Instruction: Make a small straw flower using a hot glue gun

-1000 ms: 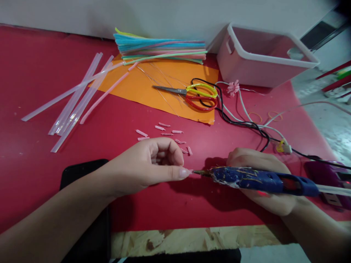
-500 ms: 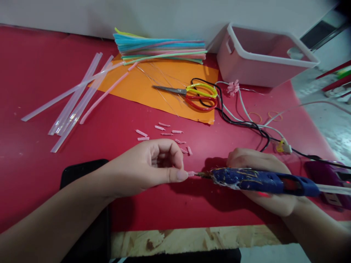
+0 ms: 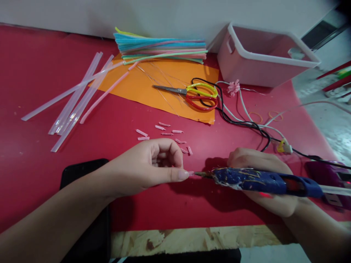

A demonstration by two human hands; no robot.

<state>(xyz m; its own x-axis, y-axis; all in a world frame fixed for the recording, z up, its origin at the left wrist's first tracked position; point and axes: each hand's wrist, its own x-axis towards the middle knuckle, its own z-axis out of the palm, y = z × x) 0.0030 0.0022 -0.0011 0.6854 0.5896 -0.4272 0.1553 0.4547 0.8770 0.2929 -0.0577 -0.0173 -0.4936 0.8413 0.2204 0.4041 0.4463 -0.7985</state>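
Observation:
Between thumb and forefinger, my left hand (image 3: pixel 153 164) pinches a short piece of pink pipe cleaner (image 3: pixel 191 174). My right hand (image 3: pixel 260 160) is wrapped round a blue hot glue gun (image 3: pixel 255 180), whose nozzle points left and meets the free end of that piece. A clear glue stick (image 3: pixel 336 190) juts from the back of the gun. Just beyond my left hand lie several cut pink pieces (image 3: pixel 166 134) on the red table cover (image 3: pixel 153 212). A small pink fringed flower (image 3: pixel 233 88) on a thin wire rests farther back.
Scissors (image 3: pixel 175 90) lie on an orange sheet (image 3: pixel 137 86), with a bundle of coloured pipe cleaners (image 3: pixel 161 45) behind. Clear glue sticks (image 3: pixel 74 95) are at left. A pink bin (image 3: pixel 263 67) stands back right, near tangled cables (image 3: pixel 236 120). A black phone (image 3: pixel 90 226) lies under my left forearm.
The glue gun has shifted very slightly right with my right hand. My left hand keeps its pinch on the pink piece, almost in the same place.

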